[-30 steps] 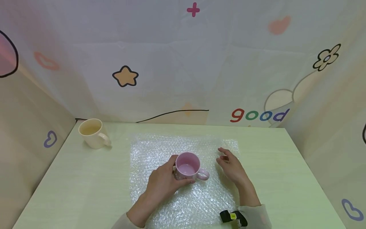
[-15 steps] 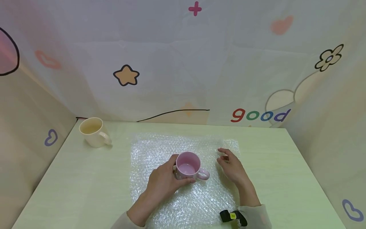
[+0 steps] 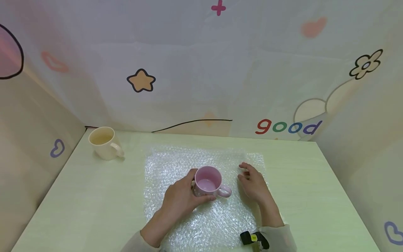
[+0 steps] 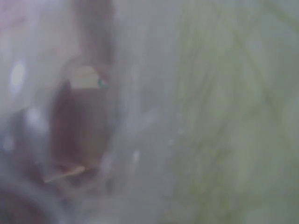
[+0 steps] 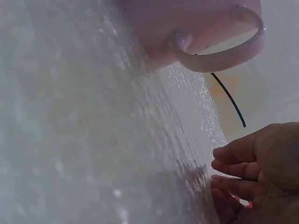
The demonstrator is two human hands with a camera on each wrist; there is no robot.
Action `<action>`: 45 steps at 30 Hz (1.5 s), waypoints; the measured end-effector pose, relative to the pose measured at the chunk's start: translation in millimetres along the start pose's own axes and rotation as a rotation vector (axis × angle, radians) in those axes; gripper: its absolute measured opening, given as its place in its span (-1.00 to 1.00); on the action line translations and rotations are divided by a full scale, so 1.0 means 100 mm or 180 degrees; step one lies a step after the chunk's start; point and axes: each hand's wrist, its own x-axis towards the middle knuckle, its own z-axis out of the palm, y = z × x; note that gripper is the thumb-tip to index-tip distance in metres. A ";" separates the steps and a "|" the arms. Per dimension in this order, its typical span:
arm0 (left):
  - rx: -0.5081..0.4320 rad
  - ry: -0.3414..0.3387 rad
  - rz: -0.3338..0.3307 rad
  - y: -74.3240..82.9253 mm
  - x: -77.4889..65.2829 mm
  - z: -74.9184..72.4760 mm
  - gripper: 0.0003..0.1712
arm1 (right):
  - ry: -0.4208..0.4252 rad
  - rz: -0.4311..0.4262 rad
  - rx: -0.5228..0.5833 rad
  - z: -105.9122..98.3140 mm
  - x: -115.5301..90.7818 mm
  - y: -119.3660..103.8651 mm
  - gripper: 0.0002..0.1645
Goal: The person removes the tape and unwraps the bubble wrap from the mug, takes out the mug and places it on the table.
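Observation:
A pink mug [image 3: 207,179] stands upright on a sheet of bubble wrap [image 3: 170,164], its handle pointing right. My left hand [image 3: 181,197] grips the mug's left side, thumb in front and fingers behind. To the right of the handle, my right hand [image 3: 254,183] hovers at the wrap with loosely bent fingers, apart from the mug and holding nothing. In the right wrist view the mug's handle [image 5: 219,60] shows above the loosely curled right hand [image 5: 261,172]. The left wrist view is too blurred to make out the grip.
A cream mug [image 3: 105,145] stands at the table's back left corner, handle to the right. The pale green table [image 3: 299,196] meets printed curtains [image 3: 189,70] at the back and both sides. A black wrist strap [image 3: 255,239] lies by the right sleeve.
The head view has shifted slightly. The left hand and the pink mug stay in place; the right hand has barely moved.

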 end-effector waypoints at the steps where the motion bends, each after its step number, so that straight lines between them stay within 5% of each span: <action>1: 0.0010 -0.0001 0.0011 0.00 0.00 0.00 0.02 | 0.0005 -0.0009 -0.0010 0.00 0.00 0.00 -0.44; 31: -0.0059 -0.0028 -0.0016 -0.02 0.00 -0.01 0.03 | -0.0065 -0.0030 0.0177 -0.03 0.00 0.00 -0.43; 45: -0.0285 -0.0264 0.0084 -0.09 0.04 -0.05 -0.03 | -0.0316 0.0068 0.0454 -0.08 -0.04 0.06 -0.39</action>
